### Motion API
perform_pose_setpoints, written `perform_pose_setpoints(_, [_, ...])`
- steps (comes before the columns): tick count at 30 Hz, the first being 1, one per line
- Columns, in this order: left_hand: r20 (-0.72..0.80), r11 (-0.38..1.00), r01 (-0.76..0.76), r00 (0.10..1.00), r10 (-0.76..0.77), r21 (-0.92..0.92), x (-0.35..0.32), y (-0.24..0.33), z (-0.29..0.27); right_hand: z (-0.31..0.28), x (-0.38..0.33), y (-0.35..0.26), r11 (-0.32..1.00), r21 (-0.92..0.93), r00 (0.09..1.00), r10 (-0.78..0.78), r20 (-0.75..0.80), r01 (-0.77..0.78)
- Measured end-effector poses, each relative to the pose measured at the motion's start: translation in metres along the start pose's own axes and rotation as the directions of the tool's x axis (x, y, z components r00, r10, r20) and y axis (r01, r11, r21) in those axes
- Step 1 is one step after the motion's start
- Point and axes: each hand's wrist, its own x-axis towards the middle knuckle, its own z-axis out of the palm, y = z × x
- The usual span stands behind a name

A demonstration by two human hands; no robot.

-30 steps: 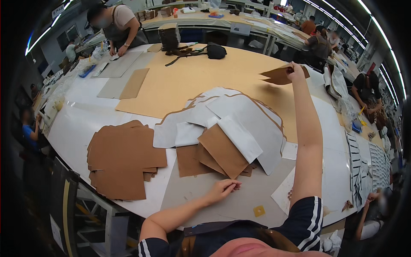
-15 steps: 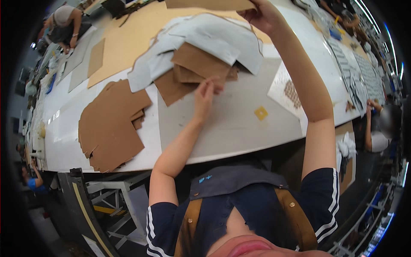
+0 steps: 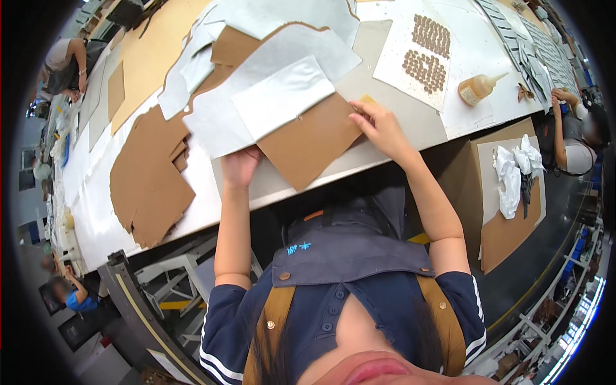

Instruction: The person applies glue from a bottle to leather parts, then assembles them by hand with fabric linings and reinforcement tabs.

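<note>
The white tabletop (image 3: 83, 221) carries a tan sheet (image 3: 157, 54) at the far left. Nearer, on the left, lies a pile of brown cut pieces (image 3: 144, 176). To its right, a pale grey piece (image 3: 218, 109) with a curved, brown-edged top lies partly under a white patch (image 3: 282, 96). The brown panel (image 3: 314, 138) is between the two hands, at the tabletop's front edge, the patch against its upper left side. A white card (image 3: 391, 67) with small brown dots lies farther right. The left hand (image 3: 239, 168) reaches under the pieces; its fingers are hidden, so I cannot tell their state. The right hand (image 3: 382, 128) pinches the panel's right corner between thumb and fingers. Right of the card lies a bottle (image 3: 475, 90) of amber liquid.
</note>
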Motion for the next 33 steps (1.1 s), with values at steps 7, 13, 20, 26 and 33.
perform_pose_setpoints(7, [-0.334,0.917,-0.362,0.854,0.398,0.168,-0.026,-0.029,0.060,-0.004,-0.013,0.060,0.767,-0.499,0.833,-0.533,-0.147,0.403])
perform_pose_setpoints(13, [-0.263,0.561,-0.202,0.724,0.637,0.802,-0.024,-0.046,0.050,-0.012,-0.036,0.063,0.824,-0.419,0.865,-0.478,-0.152,0.382])
perform_pose_setpoints(20, [-0.230,0.816,-0.394,0.825,0.517,0.422,-0.018,-0.019,0.050,-0.009,-0.039,0.077,0.818,-0.445,0.853,-0.485,-0.194,0.364])
perform_pose_setpoints(26, [-0.410,0.793,-0.190,0.773,0.484,0.579,0.005,0.023,0.005,-0.005,-0.035,0.070,0.780,-0.498,0.812,-0.539,-0.225,0.380])
perform_pose_setpoints(33, [0.173,-0.249,0.042,0.610,0.773,0.968,-0.020,-0.036,0.042,-0.004,-0.039,0.074,0.819,-0.496,0.806,-0.487,-0.336,0.288])
